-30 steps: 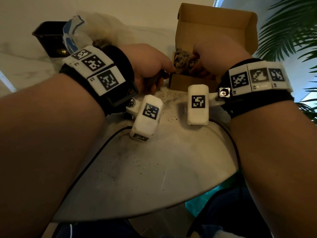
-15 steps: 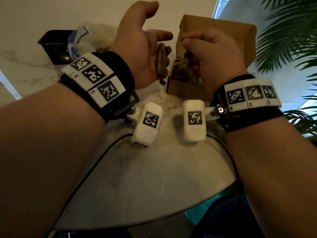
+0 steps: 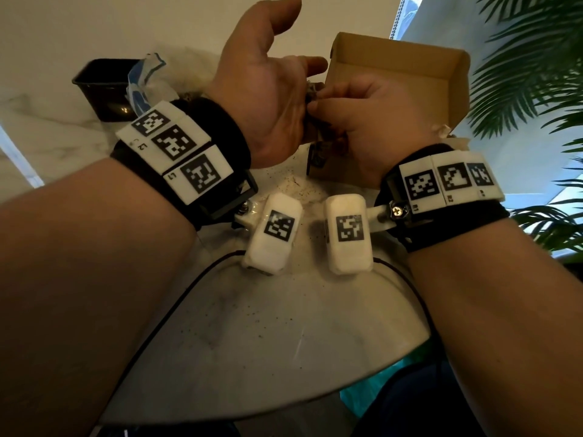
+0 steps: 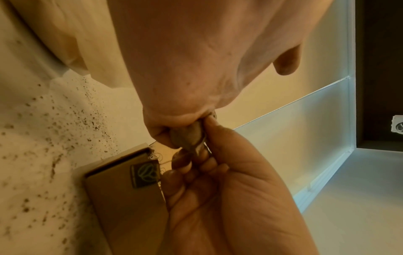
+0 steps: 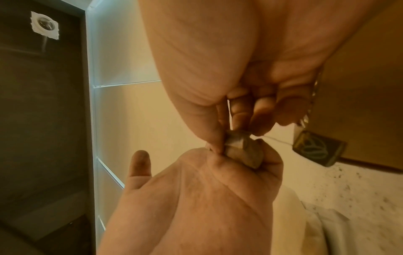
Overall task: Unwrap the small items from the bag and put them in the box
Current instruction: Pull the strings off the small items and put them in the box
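Reading from left: a black bin (image 3: 104,89) and the crumpled bag (image 3: 148,80) stood at the far left of the marble table (image 3: 252,342), well apart from the work. The left hand (image 3: 268,99) was raised palm-inward, thumb up and free, its fingers curled about the lower part of a small grey item (image 4: 187,136). The right hand (image 3: 362,121) met it from the right, thumb and curled fingers pinching the item's upper end; a thin thread ran from there to a dark tag (image 5: 318,150) that hung beside the box (image 3: 410,77). The item thus lay between the two hands, its long axis apparently running from one grip to the other. The box stood open just behind and right of the hands, nearer the right hand, its raised lid closing off the far side. Dark crumbs (image 4: 65,120) speckled the table below; open room remained toward the viewer.
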{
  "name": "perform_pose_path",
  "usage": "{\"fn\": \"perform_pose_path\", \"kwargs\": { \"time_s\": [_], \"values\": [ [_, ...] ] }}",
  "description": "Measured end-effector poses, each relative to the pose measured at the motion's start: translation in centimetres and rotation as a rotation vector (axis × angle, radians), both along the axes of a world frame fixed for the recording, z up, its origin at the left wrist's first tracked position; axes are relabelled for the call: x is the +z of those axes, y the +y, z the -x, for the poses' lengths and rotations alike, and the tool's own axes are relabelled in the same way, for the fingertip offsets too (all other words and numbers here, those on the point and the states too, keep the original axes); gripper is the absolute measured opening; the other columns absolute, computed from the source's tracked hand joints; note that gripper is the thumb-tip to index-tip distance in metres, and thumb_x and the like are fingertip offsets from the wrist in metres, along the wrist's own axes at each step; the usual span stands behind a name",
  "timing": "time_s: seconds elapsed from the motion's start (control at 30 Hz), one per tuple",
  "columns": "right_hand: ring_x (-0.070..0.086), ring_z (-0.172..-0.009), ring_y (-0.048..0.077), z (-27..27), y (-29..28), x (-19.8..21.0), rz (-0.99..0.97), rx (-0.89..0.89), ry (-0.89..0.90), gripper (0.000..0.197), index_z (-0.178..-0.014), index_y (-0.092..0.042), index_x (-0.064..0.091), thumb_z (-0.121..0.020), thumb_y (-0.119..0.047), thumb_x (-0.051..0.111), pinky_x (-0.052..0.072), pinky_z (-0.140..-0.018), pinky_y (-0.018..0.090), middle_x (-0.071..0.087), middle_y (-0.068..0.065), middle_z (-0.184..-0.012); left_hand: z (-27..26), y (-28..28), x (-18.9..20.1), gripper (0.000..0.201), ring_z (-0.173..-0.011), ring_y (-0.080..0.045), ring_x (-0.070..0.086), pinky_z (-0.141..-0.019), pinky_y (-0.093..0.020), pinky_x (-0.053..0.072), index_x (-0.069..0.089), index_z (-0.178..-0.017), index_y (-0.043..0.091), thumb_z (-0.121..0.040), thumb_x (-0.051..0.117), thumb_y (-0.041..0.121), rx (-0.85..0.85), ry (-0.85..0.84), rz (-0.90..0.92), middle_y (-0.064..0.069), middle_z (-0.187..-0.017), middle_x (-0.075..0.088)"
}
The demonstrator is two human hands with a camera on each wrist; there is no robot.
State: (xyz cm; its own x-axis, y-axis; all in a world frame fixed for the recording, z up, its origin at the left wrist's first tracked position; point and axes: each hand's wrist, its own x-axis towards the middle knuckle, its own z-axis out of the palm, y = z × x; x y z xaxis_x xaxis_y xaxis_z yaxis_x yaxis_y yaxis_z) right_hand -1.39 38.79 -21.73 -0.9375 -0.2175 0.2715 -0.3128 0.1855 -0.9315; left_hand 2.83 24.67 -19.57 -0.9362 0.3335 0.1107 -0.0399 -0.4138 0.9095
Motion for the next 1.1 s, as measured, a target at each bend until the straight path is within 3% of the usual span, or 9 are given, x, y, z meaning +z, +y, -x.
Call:
{"fn": "perform_pose_path", "kwargs": {
  "time_s": [0.1,0.17,0.37,0.43,0.53,0.67,0.93,1.0,1.1],
  "values": [
    [0.073,-0.077,0.021,0.4,-0.1,-0.1,0.070,-0.011,-0.035,0.010,-0.080,-0.022,0.070,-0.086,-0.014,0.073,0.060,-0.072,0.037,0.075,0.006,-0.087,0.5,0.2,0.0,0.072,-0.101,-0.025,0.067,-0.089,-0.040,0.058,0.032,-0.149,0.003,-0.100,0.023,0.055,0.111,-0.007,0.043,-0.014,-0.121,0.055],
    [0.074,-0.085,0.032,0.5,-0.1,-0.1,0.131,-0.004,-0.073,0.005,-0.084,-0.019,0.069,-0.081,-0.018,0.072,0.059,-0.070,0.041,0.076,0.013,-0.095,1.2,0.0,-0.2,0.062,-0.086,-0.020,0.062,-0.075,-0.034,0.054,0.042,-0.142,0.006,-0.101,0.028,0.051,0.220,-0.014,0.123,-0.008,-0.106,0.057],
    [0.072,-0.093,0.039,0.5,0.2,-0.1,0.257,-0.007,-0.096,0.004,-0.090,-0.017,0.065,-0.088,-0.014,0.066,0.059,-0.067,0.043,0.074,0.016,-0.104,2.2,-1.3,-1.0,0.050,-0.095,-0.028,0.067,-0.094,-0.042,0.053,0.062,-0.123,0.005,-0.098,0.035,0.040,0.182,-0.100,0.273,-0.013,-0.103,0.068],
    [0.073,-0.090,0.033,0.6,0.4,0.0,0.234,-0.030,-0.076,0.006,-0.086,-0.021,0.066,-0.088,-0.015,0.067,0.060,-0.070,0.044,0.075,0.010,-0.098,2.1,-1.3,-1.0,0.039,-0.090,-0.023,0.068,-0.083,-0.039,0.052,0.063,-0.113,0.011,-0.098,0.041,0.038,0.216,-0.082,0.337,-0.008,-0.100,0.070],
    [0.070,-0.077,0.020,0.7,0.5,-0.1,0.199,-0.065,-0.047,0.011,-0.082,-0.024,0.066,-0.087,-0.015,0.070,0.053,-0.062,0.033,0.073,0.005,-0.088,2.2,-1.1,-1.0,0.025,-0.085,-0.014,0.070,-0.077,-0.035,0.046,0.068,-0.107,0.018,-0.097,0.056,0.038,0.348,-0.017,0.443,0.000,-0.098,0.075],
    [0.073,-0.088,0.032,0.9,0.4,-0.3,0.192,-0.060,-0.047,0.009,-0.081,-0.022,0.066,-0.086,-0.015,0.070,0.058,-0.072,0.042,0.074,0.009,-0.090,2.2,-1.0,-0.9,0.008,-0.089,-0.014,0.070,-0.074,-0.031,0.048,0.070,-0.097,0.023,-0.097,0.066,0.029,0.464,0.065,0.503,0.004,-0.096,0.076],
    [0.071,-0.072,0.024,0.6,0.1,-0.1,0.267,0.031,-0.099,0.011,-0.094,-0.012,0.066,-0.092,-0.022,0.068,0.056,-0.064,0.034,0.074,0.005,-0.081,2.2,-0.6,-0.8,0.007,-0.075,-0.007,0.071,-0.061,-0.025,0.052,0.069,-0.094,0.023,-0.097,0.064,0.027,0.585,0.171,0.609,0.002,-0.095,0.075],
    [0.072,-0.076,0.026,0.8,0.0,-0.3,0.284,0.016,-0.111,0.021,-0.101,-0.010,0.068,-0.092,-0.029,0.068,0.059,-0.068,0.039,0.075,0.008,-0.087,2.1,-0.6,-0.8,0.005,-0.075,-0.007,0.070,-0.059,-0.023,0.051,0.070,-0.093,0.023,-0.095,0.066,0.027,0.594,0.201,0.631,0.001,-0.097,0.076],
    [0.072,-0.088,0.029,1.0,0.0,-0.3,0.229,0.000,-0.111,0.011,-0.100,-0.016,0.071,-0.092,-0.023,0.068,0.061,-0.075,0.044,0.074,0.012,-0.099,2.1,-0.7,-0.7,0.004,-0.076,-0.006,0.070,-0.055,-0.019,0.049,0.070,-0.092,0.024,-0.094,0.066,0.025,0.594,0.219,0.662,0.002,-0.097,0.075]
  ]
}}
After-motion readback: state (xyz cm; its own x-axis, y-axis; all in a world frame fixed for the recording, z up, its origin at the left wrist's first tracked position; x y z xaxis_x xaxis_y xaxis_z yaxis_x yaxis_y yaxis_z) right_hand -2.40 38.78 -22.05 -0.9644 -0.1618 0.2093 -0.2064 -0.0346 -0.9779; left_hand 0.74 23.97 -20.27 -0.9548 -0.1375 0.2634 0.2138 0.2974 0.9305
